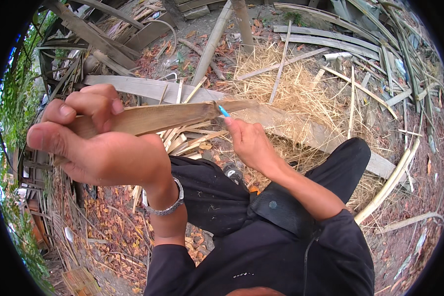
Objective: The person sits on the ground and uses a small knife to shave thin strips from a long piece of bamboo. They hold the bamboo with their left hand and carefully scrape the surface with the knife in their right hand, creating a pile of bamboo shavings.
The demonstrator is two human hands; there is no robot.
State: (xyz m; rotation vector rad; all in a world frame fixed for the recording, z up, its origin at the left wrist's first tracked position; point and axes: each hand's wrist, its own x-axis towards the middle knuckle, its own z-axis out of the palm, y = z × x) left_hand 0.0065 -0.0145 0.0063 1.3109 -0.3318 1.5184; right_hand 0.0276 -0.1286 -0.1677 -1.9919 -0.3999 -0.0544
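A person's left hand point(108, 155) is curling around the near end of a long brown wooden strip point(167, 118), which is stretching rightward in front of the body. The right hand point(253, 143) is pinching a slim blue tool point(224, 111), its tip pointing at the strip's dark joint. Beyond, loose straw point(301, 96) is lying over the ground.

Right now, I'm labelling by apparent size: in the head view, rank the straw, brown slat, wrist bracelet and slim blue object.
1. Straw
2. Brown slat, in the left hand
3. Wrist bracelet
4. Slim blue object, in the right hand
Apparent sizes only: the slat is nearer the camera.
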